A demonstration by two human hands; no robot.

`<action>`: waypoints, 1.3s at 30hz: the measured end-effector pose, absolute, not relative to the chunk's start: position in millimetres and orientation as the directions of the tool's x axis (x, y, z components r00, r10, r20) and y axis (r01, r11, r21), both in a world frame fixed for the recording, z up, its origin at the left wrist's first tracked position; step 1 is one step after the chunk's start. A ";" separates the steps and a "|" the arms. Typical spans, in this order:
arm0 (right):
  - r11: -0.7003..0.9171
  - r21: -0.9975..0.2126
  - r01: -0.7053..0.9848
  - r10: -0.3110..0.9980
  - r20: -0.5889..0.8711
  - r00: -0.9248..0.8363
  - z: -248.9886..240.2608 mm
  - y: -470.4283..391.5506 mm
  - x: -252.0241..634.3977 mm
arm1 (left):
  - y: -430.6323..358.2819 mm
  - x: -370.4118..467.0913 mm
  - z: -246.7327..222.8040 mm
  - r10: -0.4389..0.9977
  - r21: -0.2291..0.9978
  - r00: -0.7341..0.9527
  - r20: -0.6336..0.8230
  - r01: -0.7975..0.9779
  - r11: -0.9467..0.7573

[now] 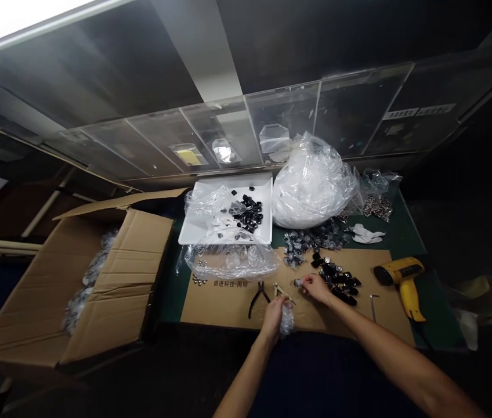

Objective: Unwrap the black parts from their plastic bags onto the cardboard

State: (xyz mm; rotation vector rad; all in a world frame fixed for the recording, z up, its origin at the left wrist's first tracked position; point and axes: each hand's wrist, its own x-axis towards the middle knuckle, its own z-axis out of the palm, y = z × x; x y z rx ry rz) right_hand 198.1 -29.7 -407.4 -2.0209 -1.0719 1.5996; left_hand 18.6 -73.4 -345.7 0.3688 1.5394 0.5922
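My left hand [274, 314] grips a small clear plastic bag [287, 319] above the near edge of a flat cardboard sheet [228, 302]. My right hand [315, 287] pinches a small part [298, 283] just above the bag's mouth. A heap of small black parts [339, 281] lies right beside my right hand. Black-handled pliers [258, 298] lie on the cardboard to the left of my left hand.
An open cardboard box [98, 278] with bagged parts stands at the left. A white tray [198, 223] holds black parts and plastic bags. A big clear bag [311, 186] sits behind. A yellow heat gun [405, 278] and a hex key [373, 305] lie at the right.
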 end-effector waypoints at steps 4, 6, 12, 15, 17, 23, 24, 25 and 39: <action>-0.689 -0.725 -0.008 0.720 -0.682 -0.125 -388.9 -60.4 205.9 | -58.6 31.2 -349.6 0.602 0.593 0.067 -0.796 -0.116 0.797; -0.684 -0.713 -0.153 0.730 -0.669 -0.144 -382.2 -69.9 209.3 | -56.1 36.9 -349.5 0.614 0.607 0.122 -0.780 -0.094 0.789; -0.658 -0.734 -0.171 0.737 -0.673 0.052 -378.3 -79.5 216.9 | -59.1 47.3 -349.5 0.653 0.658 0.103 -0.750 0.014 0.753; -0.657 -0.721 -0.218 0.706 -0.691 0.157 -381.5 -82.2 224.2 | -59.8 48.5 -350.5 0.670 0.671 0.072 -0.739 -0.009 0.741; -0.659 -0.705 -0.260 0.682 -0.707 0.188 -382.3 -83.6 228.4 | -59.4 48.4 -350.5 0.675 0.674 0.052 -0.736 -0.022 0.738; -0.688 -0.564 -0.456 0.631 -0.775 0.007 -375.1 -78.2 223.4 | -57.0 50.0 -347.2 0.655 0.654 0.009 -0.756 -0.027 0.756; -0.691 -0.556 -0.461 0.628 -0.778 -0.003 -374.9 -76.9 221.9 | -56.5 50.6 -346.2 0.658 0.657 0.005 -0.753 -0.024 0.753; -0.700 -0.569 -0.432 0.629 -0.777 0.006 -375.7 -75.8 221.0 | -56.0 51.3 -345.0 0.661 0.661 0.006 -0.750 -0.023 0.750; -0.617 -0.738 0.273 0.783 -0.545 0.299 -407.2 -21.3 230.9 | -52.1 62.8 -351.7 0.672 0.672 0.050 -0.739 -0.012 0.740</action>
